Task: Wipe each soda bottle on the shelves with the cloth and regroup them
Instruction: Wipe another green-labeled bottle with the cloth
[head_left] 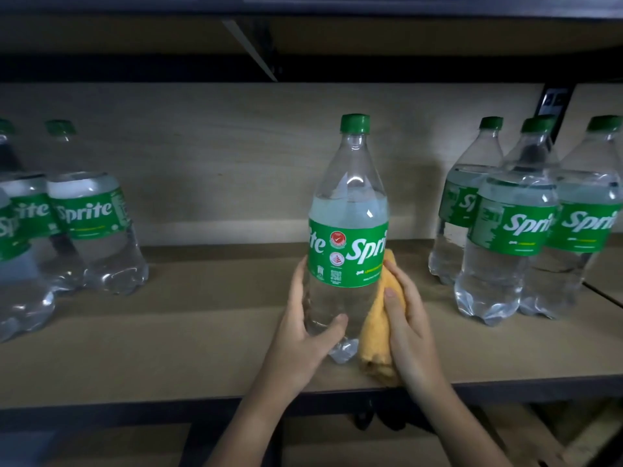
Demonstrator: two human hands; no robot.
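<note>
A clear Sprite bottle (349, 210) with a green cap and green label stands upright in the middle of the wooden shelf (202, 332). My left hand (312, 328) grips its lower body from the left, thumb across the front. My right hand (406, 318) holds a folded yellow cloth (377, 335) against the bottle's right side, below the label.
Three Sprite bottles (509, 230) stand grouped at the right of the shelf. Several more Sprite bottles (91, 227) stand at the left. Another shelf board hangs overhead, and a lower shelf (337, 443) shows beneath the front edge.
</note>
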